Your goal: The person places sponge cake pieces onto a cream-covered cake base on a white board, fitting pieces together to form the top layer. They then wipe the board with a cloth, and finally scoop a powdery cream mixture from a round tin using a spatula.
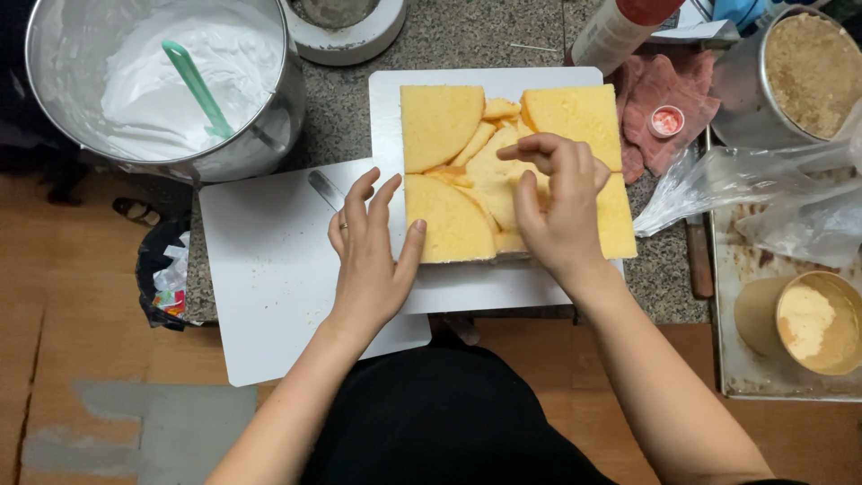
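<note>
Several pieces of yellow sponge cake [444, 126] lie fitted together into a square on a white board [386, 108]. My right hand [557, 207] rests on top of the cake's middle, fingers pinched around a thin wooden skewer. My left hand [373, 251] lies beside the cake's left edge, fingers spread, thumb touching the lower left cake piece, a ring on one finger.
A second white board [269, 269] with a spatula blade [325, 189] lies to the left. A steel bowl [54, 54] of white cream with a green spatula [197, 90] stands at back left. Plastic piping bag [718, 180], pink cloth [664, 90], crumb-filled tubs [808, 72] and a tray [745, 368] at right.
</note>
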